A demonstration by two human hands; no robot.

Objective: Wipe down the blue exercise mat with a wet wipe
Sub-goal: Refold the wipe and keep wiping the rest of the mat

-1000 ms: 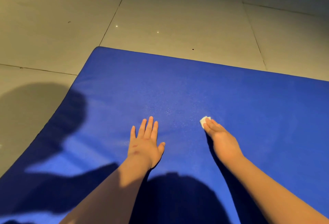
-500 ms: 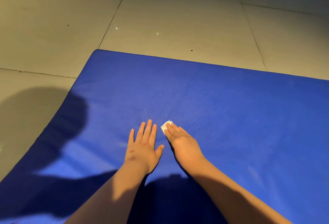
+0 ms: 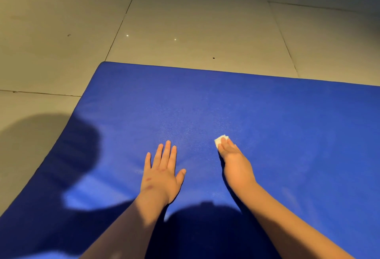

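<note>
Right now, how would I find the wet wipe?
Find the big blue mat on the pale tiled floor. On it, the wet wipe peeks from under the right hand. It is small, white and folded; the left hand beside it presses bare mat.

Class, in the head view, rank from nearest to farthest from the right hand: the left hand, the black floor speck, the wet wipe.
1. wet wipe, under fingertips of the right hand.
2. left hand, beside it on the mat.
3. black floor speck, on tile beyond the mat.
</note>
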